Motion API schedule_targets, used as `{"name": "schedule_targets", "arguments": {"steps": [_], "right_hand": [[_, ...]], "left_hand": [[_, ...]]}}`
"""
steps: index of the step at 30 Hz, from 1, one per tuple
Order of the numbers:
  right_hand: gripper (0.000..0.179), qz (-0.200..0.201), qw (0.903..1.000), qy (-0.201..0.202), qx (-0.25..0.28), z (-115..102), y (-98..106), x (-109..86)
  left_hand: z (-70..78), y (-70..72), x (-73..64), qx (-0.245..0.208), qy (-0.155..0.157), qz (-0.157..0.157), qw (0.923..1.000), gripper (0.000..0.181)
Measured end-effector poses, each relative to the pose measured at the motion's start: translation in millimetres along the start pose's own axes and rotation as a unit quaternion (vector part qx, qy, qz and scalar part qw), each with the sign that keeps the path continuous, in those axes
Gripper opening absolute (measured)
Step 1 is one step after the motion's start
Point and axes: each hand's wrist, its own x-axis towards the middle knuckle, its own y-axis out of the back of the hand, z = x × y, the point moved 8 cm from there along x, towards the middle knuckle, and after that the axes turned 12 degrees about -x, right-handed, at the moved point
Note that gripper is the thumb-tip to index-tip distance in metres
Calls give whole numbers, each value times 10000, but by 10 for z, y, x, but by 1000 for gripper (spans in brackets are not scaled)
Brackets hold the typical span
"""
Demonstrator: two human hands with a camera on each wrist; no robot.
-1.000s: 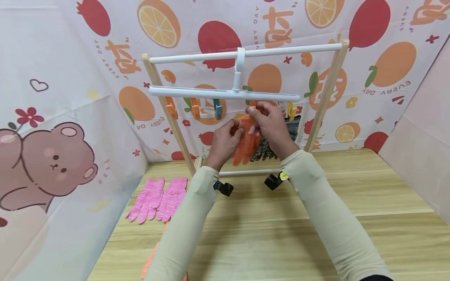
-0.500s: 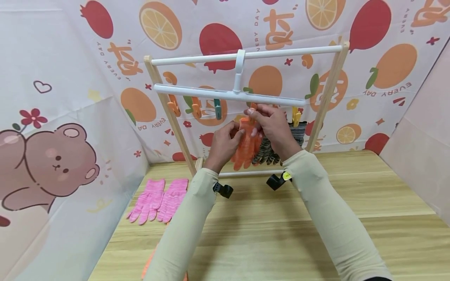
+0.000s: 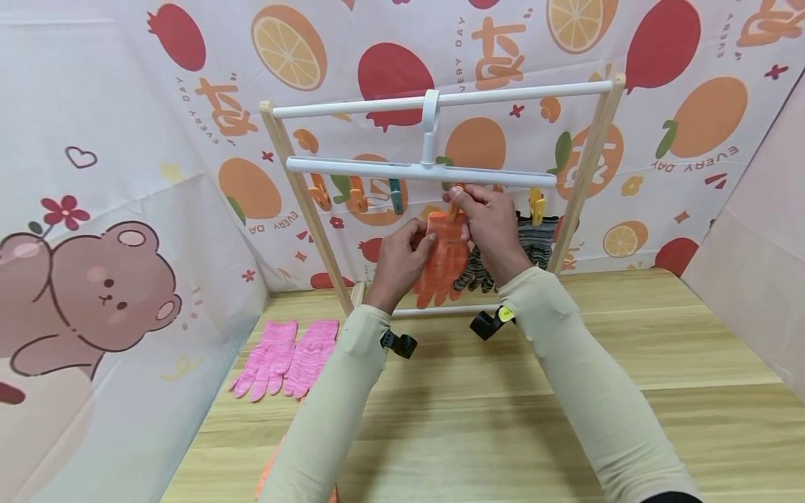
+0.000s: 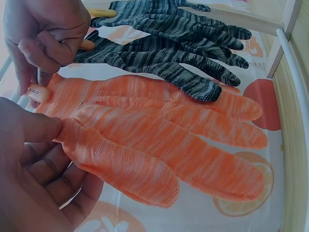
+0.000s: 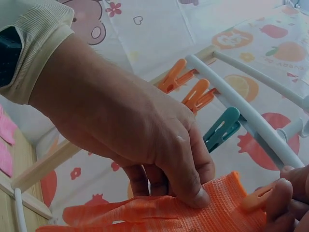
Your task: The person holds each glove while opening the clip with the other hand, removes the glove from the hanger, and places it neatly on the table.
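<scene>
Below the white hanger (image 3: 377, 169): one orange glove (image 3: 445, 258) is hanging with cuff up, over the back edge of the counter (image 3: 478, 419).
Left hand (image 3: 402, 255): its grip is pinching the thumb side of the glove, close to the cuff, between thumb and fingers.
Right hand (image 3: 493, 220): its grip is pinching an orange clip (image 5: 258, 198), whose nose is lying over the upper border of the cuff.
Good clipping: in my judgement, the left hand should be keeping the cuff flat and high, while the right one is seating the clip deep enough on the knit; a light pull downward would then be testing the hold before both hands are letting go.
Dark striped gloves (image 4: 178, 77): they are hanging just beside, partly covered by the right hand in the head view.
Pink gloves (image 3: 273, 360): they are lying near the left edge of the counter.
Hard to see: the fingers are hiding the clip's bite, so I cannot tell whether it is already holding; an orange piece (image 3: 272, 464) is disappearing under the left sleeve (image 3: 333, 391).
</scene>
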Motion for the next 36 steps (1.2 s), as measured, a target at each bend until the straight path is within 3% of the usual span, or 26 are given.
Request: {"name": "schedule_targets", "arguments": {"steps": [12,24,36], "right_hand": [[25,234,9997,-28,33,-19,11,-16],[24,342,9994,-93,1,-32,18,-31],[24,395,9992,-99,-13,-37,19,-32]], "left_hand": [[-60,99,-79,113,-15,119,9999,12],[-141,202,-152,92,168,98,9998,13],[-155,289,-201,245,75,157,9995,12]]}}
